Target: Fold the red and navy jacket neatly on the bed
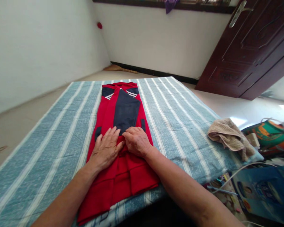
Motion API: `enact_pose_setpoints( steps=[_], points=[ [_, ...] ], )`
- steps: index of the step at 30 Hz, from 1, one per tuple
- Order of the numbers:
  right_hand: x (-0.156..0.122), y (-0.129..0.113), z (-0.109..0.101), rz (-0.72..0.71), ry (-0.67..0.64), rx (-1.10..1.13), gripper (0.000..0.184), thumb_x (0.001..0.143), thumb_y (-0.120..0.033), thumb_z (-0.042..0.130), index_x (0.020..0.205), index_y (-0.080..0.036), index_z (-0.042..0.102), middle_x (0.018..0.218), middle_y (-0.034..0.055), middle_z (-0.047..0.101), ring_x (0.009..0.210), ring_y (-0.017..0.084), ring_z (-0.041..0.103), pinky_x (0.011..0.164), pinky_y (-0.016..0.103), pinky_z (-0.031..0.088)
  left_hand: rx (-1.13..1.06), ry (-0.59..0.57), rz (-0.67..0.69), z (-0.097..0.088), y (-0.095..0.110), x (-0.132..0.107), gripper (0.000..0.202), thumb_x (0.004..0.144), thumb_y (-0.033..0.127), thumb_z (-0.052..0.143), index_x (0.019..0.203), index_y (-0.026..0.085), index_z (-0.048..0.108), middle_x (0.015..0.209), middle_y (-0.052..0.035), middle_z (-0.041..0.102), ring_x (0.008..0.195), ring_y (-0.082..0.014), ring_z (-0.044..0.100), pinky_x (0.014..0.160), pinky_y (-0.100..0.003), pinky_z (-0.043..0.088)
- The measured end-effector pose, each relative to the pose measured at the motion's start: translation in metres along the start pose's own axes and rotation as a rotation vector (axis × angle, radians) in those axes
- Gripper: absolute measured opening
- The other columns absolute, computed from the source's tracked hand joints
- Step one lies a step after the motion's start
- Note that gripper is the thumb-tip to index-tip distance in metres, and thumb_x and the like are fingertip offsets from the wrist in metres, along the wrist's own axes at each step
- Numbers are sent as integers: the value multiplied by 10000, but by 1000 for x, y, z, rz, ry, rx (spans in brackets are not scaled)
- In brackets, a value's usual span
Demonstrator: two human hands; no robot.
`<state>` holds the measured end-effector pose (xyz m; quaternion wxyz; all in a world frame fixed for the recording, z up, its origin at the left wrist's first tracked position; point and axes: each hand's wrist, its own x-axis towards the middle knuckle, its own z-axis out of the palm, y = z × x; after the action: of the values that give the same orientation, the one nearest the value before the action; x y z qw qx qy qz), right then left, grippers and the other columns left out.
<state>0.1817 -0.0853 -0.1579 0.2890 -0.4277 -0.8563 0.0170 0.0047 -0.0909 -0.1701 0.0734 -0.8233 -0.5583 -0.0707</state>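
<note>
Forearms (66,201) extend to the left hand (106,148) and right hand (137,142), both open and flat, fingers nearly meeting on a folded red jersey (123,179) centred on a striped bed (49,157). Caution: uneven pressure or dragging could shift the layers or crease the fold.

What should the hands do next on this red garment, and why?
Probably slide them apart to smooth the cloth. The left hand and right hand lie flat and close together on the red and navy garment, and the red cloth looks slightly bunched between them, just below the navy panel.
</note>
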Motion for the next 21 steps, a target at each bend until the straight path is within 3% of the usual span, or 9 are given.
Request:
enact_pose_setpoints(
  steps=[13, 21],
  points=[
    [0, -1, 3, 32, -26, -32, 130, 901, -177, 456, 892, -201, 583, 949, 36, 623, 925, 192, 515, 811, 321, 344, -21, -62, -14, -3, -1, 2, 585, 919, 423, 308, 1401, 100, 377, 1492, -145, 335, 1394, -281, 252, 1100, -525, 222],
    [3, -7, -3, 56, 38, 20, 127, 878, -173, 501, 834, -205, 616, 904, 46, 642, 905, 190, 554, 819, 309, 380, -283, 39, -42, -12, -13, -2, 599, 932, 533, 312, 1387, 148, 374, 1460, -154, 392, 1362, -265, 329, 1085, -510, 296]
  ],
)
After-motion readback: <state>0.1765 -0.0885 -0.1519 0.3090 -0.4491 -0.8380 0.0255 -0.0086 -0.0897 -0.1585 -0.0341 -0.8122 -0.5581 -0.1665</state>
